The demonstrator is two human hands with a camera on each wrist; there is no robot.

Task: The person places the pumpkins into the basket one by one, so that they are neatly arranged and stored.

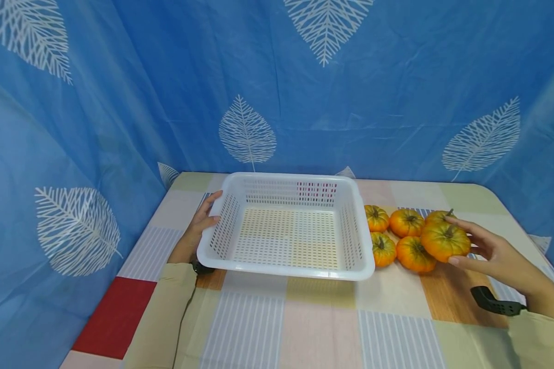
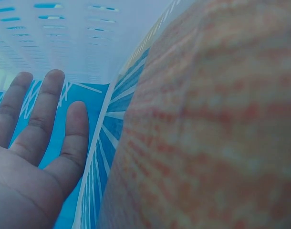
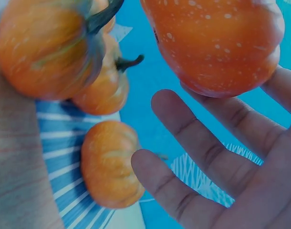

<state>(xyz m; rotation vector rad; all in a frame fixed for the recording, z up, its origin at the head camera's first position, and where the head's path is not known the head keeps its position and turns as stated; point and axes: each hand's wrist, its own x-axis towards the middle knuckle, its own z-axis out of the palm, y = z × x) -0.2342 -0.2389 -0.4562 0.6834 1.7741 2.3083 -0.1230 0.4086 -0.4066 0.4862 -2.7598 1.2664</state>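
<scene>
A white slotted plastic basket (image 1: 283, 277) stands on the table, with only its floor showing inside. My left hand (image 1: 196, 230) touches its left rim with finger and thumb; in the left wrist view, three fairly straight fingers (image 2: 45, 107) reach along the basket's outer wall (image 2: 64, 52). At the right, my right hand (image 1: 494, 253) pinches an orange-green pumpkin (image 1: 444, 241) between thumb and fingers, above the tablecloth. The right wrist view shows this pumpkin (image 3: 219, 43) at the fingers, two other fingers (image 3: 202, 143) extended below it.
Several small pumpkins (image 1: 415, 254) lie grouped between the basket and my right hand, some close to the basket's right wall. A patchwork tablecloth (image 1: 318, 333) covers the table. Blue curtains (image 1: 166, 66) with white leaf prints hang behind and at the sides.
</scene>
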